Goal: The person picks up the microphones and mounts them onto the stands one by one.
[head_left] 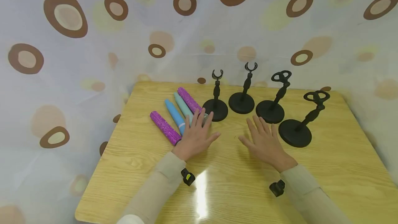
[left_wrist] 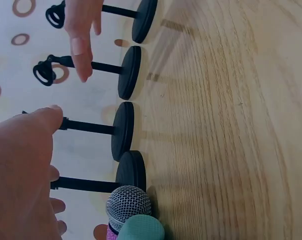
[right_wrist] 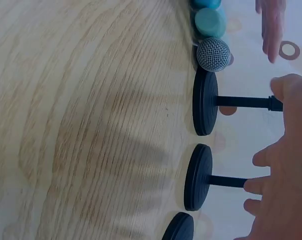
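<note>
My left hand (head_left: pixel 196 136) is spread over the head ends of several microphones; the head view does not show whether it touches them. They are a near purple glittery microphone (head_left: pixel 165 127), a blue microphone (head_left: pixel 175 115), a teal microphone (head_left: pixel 183 105) and a far purple glittery microphone (head_left: pixel 189 99). The far one's silver mesh head (left_wrist: pixel 128 202) shows in the left wrist view, beside the teal head (left_wrist: pixel 141 229). To the right, my right hand (head_left: pixel 265 144) is held with fingers spread above the tabletop, nearest the stands, holding nothing.
Black round-based stands line the back right. The left stand (head_left: pixel 215 109) and its neighbour (head_left: pixel 241 103) carry U-shaped clips; the third stand (head_left: pixel 269 111) and right stand (head_left: pixel 295 133) carry paired rings. Behind the wooden table (head_left: pixel 124 182) hangs a patterned cloth (head_left: pixel 124 51).
</note>
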Tool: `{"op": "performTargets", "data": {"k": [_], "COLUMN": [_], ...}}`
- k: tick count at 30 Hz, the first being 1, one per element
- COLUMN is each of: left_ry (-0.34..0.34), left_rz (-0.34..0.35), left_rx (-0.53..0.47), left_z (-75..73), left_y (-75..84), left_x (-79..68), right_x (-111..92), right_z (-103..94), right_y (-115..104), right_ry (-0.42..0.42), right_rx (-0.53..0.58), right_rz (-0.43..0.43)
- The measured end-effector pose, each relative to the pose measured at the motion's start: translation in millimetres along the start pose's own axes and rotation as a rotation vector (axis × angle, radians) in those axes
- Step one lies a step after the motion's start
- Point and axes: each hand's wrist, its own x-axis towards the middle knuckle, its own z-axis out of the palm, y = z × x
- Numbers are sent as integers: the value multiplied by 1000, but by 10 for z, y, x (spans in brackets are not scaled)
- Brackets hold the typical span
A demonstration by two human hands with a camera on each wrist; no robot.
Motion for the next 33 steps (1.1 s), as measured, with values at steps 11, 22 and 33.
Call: {"op": "performTargets", "data": {"k": [11,22,33], "left_ry": [-52,-112,-240], "left_rz": [34,-51,-152], "left_rx": [104,351,376], "left_z": [141,253,288], "left_y": [36,-26,-90], "left_x": [377,716,853], "right_x": [382,846,1170], "right_z": [185,323,391], "right_y": [-128,-336,-540], "right_ry": [63,53,-92], "right_rx": [-75,-113,-177], "right_rz": [-140,-239,-161]}}
